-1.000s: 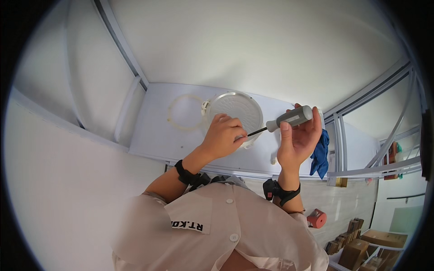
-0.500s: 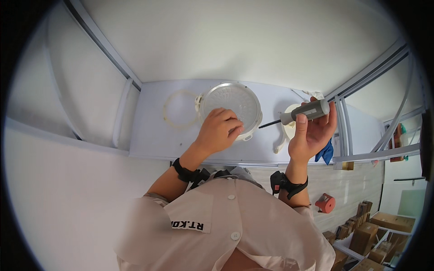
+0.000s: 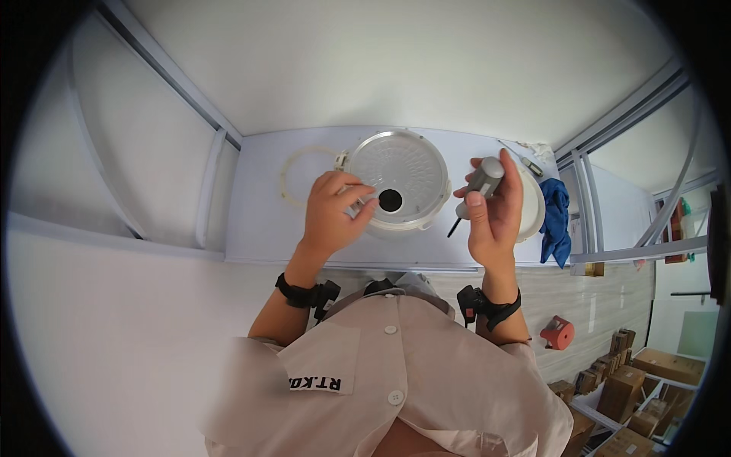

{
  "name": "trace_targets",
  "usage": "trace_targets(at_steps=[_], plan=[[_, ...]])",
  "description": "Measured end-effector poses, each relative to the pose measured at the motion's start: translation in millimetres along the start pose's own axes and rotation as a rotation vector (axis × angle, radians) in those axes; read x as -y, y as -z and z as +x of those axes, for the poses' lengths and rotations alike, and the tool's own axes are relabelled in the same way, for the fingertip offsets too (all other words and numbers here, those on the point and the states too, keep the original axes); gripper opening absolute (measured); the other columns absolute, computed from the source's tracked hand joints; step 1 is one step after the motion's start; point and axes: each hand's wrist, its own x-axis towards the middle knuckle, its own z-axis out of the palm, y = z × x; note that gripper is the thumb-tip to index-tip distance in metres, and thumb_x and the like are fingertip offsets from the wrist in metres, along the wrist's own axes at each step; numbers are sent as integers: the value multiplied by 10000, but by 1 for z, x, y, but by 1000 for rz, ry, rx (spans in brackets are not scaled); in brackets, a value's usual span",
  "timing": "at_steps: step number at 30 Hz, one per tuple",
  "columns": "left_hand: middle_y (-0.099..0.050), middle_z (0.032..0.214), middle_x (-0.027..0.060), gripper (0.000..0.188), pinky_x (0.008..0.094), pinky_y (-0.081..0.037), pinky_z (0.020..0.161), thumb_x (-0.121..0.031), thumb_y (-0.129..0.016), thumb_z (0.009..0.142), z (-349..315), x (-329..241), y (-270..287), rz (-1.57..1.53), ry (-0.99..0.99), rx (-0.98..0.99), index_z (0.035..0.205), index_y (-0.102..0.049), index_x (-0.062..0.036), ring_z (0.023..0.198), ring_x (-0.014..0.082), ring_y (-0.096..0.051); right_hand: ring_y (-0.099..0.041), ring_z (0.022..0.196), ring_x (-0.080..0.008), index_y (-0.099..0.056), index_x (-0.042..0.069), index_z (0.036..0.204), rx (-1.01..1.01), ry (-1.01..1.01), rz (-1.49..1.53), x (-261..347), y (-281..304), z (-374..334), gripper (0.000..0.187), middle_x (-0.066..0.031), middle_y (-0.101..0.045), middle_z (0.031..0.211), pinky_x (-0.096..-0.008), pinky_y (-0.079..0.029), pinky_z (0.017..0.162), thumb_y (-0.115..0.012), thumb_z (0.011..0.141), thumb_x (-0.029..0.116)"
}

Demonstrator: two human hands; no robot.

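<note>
Left hand: the left hand [image 3: 335, 213] rested on the near-left rim of the round lid [image 3: 394, 180], fingers curled and pinching a small pale part at the rim; what the part was could not be made out.
Right hand: the right hand [image 3: 493, 209] was closed around the grey handle of a screwdriver [image 3: 476, 190], thumb lying up along the handle.
Screwdriver: held upright but tilted, its dark thin shaft pointing down and to the left, the tip in the air just right of the lid and not touching it.
Round lid: a shallow, circular, translucent white piece with a metal-coloured rim, lying on the pale shelf [image 3: 259, 221] (a flat bluish-white panel set between white walls); a dark round hole showed in its near part, just beside the left fingertips.
Ring: a thin cream ring [image 3: 292, 177] lay flat on the shelf, left of the lid and close to it, partly behind the left hand.
White bowl: a second white round piece [image 3: 533, 206] sat right of the lid, mostly hidden behind the right hand.
Blue cloth: a crumpled blue cloth [image 3: 556, 217] hung at the right end of the shelf, beside that white piece.
Wrists: dark straps circled both wrists.
Floor: an orange-red tape roll [image 3: 557, 333] and brown cardboard boxes [image 3: 624, 388] lay well below on the right.
</note>
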Motion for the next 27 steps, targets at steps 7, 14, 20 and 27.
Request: trace_targets(at_steps=[7,14,20,27], plan=[[-738,1088,28,274,448,-520,1003,-219,-899,826,12,-37,-30,-51,-116,230,1059,-816,-101,1090,274,-668,-725,999,-250,-169,68,1729,-77,179,34,1,1,7,706,-273,-508,1516,-438,-631,876,-547,1155,232],[-760,1217,-25,272,457,-463,1144,-261,-851,860,11,-36,-55,-21,-173,282,1096,-824,-128,1201,229,-641,-713,986,-253,-178,59,1723,-103,171,31,4,3,1,710,-273,-521,1501,-439,-638,858,-558,1152,244],[-769,1257,-78,287,471,-442,1181,-248,-828,895,10,-31,-45,31,-247,355,1167,-834,-154,1244,198,-636,-712,977,-256,-179,68,1725,-147,203,20,7,4,-2,725,-275,-524,1490,-436,-650,821,-572,1149,266],[-792,1275,-71,253,510,-349,1280,-191,-774,976,6,-20,-19,-33,-152,534,1220,-841,-193,1341,201,-626,-713,947,-254,-182,74,1727,-172,224,34,7,1,-3,719,-278,-532,1481,-426,-640,802,-570,1148,254]])
